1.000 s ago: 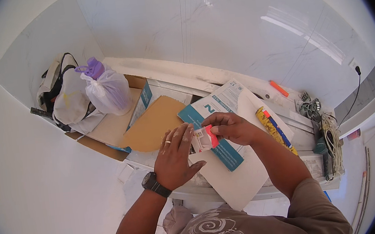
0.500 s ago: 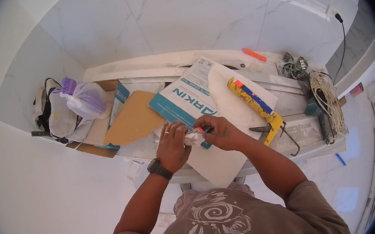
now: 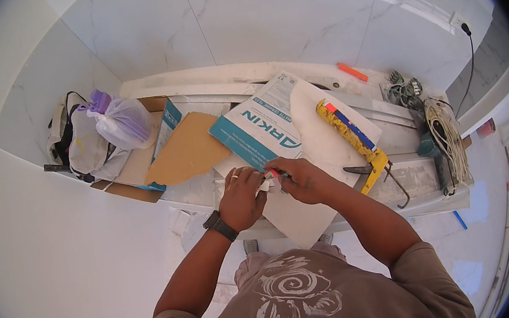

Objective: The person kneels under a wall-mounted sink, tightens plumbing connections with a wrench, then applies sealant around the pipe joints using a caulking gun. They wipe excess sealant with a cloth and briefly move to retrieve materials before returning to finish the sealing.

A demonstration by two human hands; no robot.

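Both hands meet in front of my body, over the near edge of the work surface. My left hand [image 3: 240, 199], with a watch at its wrist, has its fingers curled around a crumpled white wrapper [image 3: 264, 186]. My right hand [image 3: 305, 181] pinches a small red and green packet [image 3: 271, 174] at the wrapper's top. Fingers cover most of both, so their exact kind does not show. Just beyond lies a white and teal carton piece [image 3: 254, 131]. A yellow caulking gun [image 3: 353, 141] with a blue tube rests on white board to the right of my right hand.
Brown cardboard [image 3: 184, 148], a tied plastic bag [image 3: 125, 123] and a grey bag [image 3: 86, 140] lie at the left. On the right are coiled cord [image 3: 446, 131] and green cable [image 3: 405, 88]. An orange stick [image 3: 352, 72] lies near the tiled wall [image 3: 276, 18].
The white wrapper shows less between my hands, and my right fingers sit closer over the packet. The whole view has shifted slightly; the surrounding things lie as before.
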